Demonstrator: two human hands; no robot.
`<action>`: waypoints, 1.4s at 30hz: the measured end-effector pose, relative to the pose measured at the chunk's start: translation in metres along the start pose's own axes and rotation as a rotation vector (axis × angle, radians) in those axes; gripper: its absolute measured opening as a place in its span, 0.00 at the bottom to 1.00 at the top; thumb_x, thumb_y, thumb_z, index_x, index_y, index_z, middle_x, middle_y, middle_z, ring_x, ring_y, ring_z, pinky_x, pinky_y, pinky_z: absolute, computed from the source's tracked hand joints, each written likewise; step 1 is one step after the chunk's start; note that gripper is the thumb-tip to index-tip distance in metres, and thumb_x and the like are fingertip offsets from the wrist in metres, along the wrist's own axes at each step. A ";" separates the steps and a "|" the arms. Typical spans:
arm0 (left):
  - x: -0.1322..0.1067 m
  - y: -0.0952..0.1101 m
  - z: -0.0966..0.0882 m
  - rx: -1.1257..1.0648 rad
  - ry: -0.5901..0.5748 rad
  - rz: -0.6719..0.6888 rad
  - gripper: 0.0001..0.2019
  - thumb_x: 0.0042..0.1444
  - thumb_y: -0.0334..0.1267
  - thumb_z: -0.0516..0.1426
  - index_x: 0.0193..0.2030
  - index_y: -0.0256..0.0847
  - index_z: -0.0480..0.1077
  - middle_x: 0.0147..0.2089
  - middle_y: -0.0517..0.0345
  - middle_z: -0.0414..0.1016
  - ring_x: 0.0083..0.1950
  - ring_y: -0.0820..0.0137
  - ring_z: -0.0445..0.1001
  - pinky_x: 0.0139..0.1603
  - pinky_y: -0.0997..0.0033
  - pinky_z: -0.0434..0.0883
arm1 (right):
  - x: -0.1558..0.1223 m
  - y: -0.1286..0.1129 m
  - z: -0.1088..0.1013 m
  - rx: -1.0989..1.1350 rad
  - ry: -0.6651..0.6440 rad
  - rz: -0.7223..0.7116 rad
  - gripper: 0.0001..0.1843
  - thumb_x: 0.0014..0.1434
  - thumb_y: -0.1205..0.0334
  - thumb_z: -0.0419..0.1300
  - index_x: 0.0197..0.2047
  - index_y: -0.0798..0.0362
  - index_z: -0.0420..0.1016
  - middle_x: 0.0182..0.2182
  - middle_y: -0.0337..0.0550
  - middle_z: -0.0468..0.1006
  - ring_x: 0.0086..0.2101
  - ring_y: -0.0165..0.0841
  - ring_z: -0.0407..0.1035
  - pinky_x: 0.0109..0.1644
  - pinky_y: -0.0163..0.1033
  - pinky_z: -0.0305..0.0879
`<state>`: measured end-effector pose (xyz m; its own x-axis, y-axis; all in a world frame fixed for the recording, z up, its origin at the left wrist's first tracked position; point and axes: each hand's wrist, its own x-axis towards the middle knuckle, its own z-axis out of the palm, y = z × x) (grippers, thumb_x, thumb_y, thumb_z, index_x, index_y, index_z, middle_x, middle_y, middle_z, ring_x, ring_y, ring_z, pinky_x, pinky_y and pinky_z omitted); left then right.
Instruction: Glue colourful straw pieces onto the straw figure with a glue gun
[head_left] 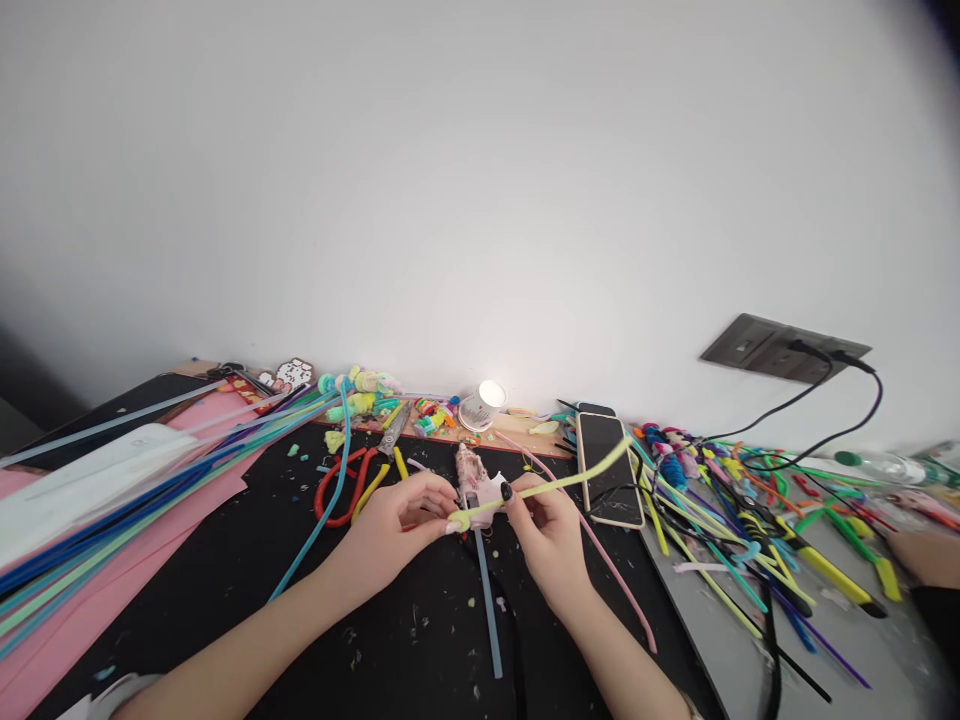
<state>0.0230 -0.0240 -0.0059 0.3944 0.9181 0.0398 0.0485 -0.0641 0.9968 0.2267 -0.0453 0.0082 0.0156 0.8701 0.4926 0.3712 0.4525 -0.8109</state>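
Note:
A pale yellow pipe cleaner (570,482) is stretched between my two hands, its left end curled into a small loop. My left hand (405,520) pinches that curled end between thumb and finger. Farther along the strand, my right hand (547,530) grips it, and the free end sticks out up and to the right. Just beyond my fingers lies a pink glue gun (471,470), partly hidden by my hands. A translucent bluish stick (489,610) extends toward me below it. Red-handled scissors (324,490) rest beside my left hand.
A phone (611,470) lies right of my right hand, near a pink pipe cleaner (615,580). A white cup (484,403) stands by the wall. Bundled pipe cleaners (187,480) cover the left; yellow-black pliers (825,570) and cables are right. Another person's hand (926,558) shows at far right.

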 end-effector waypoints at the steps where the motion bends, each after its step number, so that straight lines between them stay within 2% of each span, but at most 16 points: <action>1: 0.000 0.001 0.000 0.025 -0.025 0.010 0.07 0.53 0.34 0.62 0.40 0.42 0.74 0.39 0.57 0.79 0.43 0.65 0.79 0.48 0.65 0.76 | 0.000 0.001 0.000 -0.008 -0.006 0.000 0.13 0.65 0.62 0.57 0.28 0.51 0.72 0.22 0.36 0.71 0.22 0.29 0.63 0.26 0.33 0.57; 6: -0.002 0.005 0.002 0.098 -0.121 0.019 0.10 0.49 0.32 0.63 0.40 0.41 0.75 0.36 0.58 0.79 0.37 0.67 0.78 0.44 0.66 0.77 | -0.001 0.002 0.001 -0.129 -0.022 -0.027 0.12 0.63 0.63 0.56 0.27 0.52 0.70 0.21 0.35 0.69 0.21 0.29 0.62 0.26 0.33 0.58; 10: -0.002 0.004 0.003 0.089 -0.150 0.007 0.13 0.47 0.34 0.65 0.42 0.41 0.75 0.35 0.59 0.79 0.36 0.67 0.77 0.43 0.65 0.77 | -0.001 0.004 0.001 -0.174 -0.027 -0.028 0.12 0.63 0.62 0.55 0.27 0.52 0.70 0.21 0.36 0.70 0.22 0.29 0.62 0.26 0.33 0.58; 14: -0.002 0.003 0.002 0.100 -0.103 0.036 0.11 0.49 0.36 0.64 0.41 0.41 0.76 0.36 0.57 0.80 0.36 0.66 0.78 0.43 0.65 0.77 | 0.000 0.004 -0.001 -0.153 0.011 0.001 0.12 0.63 0.61 0.55 0.28 0.52 0.70 0.21 0.36 0.70 0.21 0.29 0.62 0.25 0.33 0.59; 19: -0.002 0.005 0.000 0.192 -0.005 0.079 0.05 0.56 0.35 0.59 0.38 0.43 0.75 0.38 0.56 0.81 0.40 0.65 0.80 0.44 0.67 0.76 | 0.001 0.002 -0.002 -0.127 0.084 0.051 0.11 0.62 0.60 0.57 0.28 0.51 0.70 0.19 0.34 0.66 0.20 0.29 0.60 0.23 0.33 0.56; 28: -0.004 0.006 -0.005 0.265 0.087 0.131 0.11 0.66 0.41 0.52 0.43 0.44 0.76 0.44 0.53 0.80 0.41 0.65 0.81 0.43 0.68 0.77 | 0.003 0.007 -0.003 -0.069 0.155 0.147 0.13 0.61 0.56 0.58 0.27 0.52 0.70 0.20 0.36 0.68 0.21 0.31 0.61 0.25 0.34 0.56; 32: -0.004 0.007 -0.005 0.288 0.104 0.099 0.09 0.62 0.41 0.56 0.45 0.44 0.76 0.40 0.55 0.79 0.39 0.66 0.79 0.41 0.69 0.76 | 0.002 0.008 -0.002 -0.038 0.084 0.143 0.13 0.62 0.56 0.57 0.28 0.52 0.70 0.21 0.36 0.68 0.22 0.31 0.60 0.26 0.34 0.57; 36: -0.005 0.006 -0.001 0.354 -0.028 0.134 0.10 0.57 0.35 0.60 0.45 0.44 0.77 0.38 0.58 0.80 0.38 0.67 0.77 0.41 0.70 0.75 | -0.001 0.008 0.000 -0.037 -0.057 0.091 0.15 0.65 0.56 0.57 0.28 0.52 0.70 0.22 0.36 0.67 0.23 0.30 0.60 0.27 0.35 0.57; 39: -0.005 0.005 0.000 0.390 -0.113 0.154 0.09 0.58 0.35 0.60 0.45 0.44 0.77 0.38 0.58 0.80 0.38 0.68 0.76 0.40 0.71 0.74 | -0.002 0.007 0.001 -0.074 -0.131 0.046 0.15 0.65 0.58 0.56 0.26 0.52 0.69 0.22 0.36 0.67 0.23 0.30 0.60 0.28 0.35 0.57; 42: -0.005 0.005 0.001 0.385 -0.151 0.149 0.10 0.59 0.35 0.59 0.46 0.44 0.78 0.38 0.58 0.80 0.38 0.68 0.75 0.40 0.72 0.73 | -0.002 0.005 0.001 -0.105 -0.161 0.010 0.15 0.65 0.60 0.56 0.26 0.52 0.69 0.22 0.36 0.68 0.24 0.30 0.61 0.28 0.35 0.57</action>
<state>0.0219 -0.0290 -0.0012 0.5510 0.8223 0.1421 0.3083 -0.3588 0.8810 0.2276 -0.0447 0.0025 -0.1261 0.8983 0.4210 0.4670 0.4281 -0.7737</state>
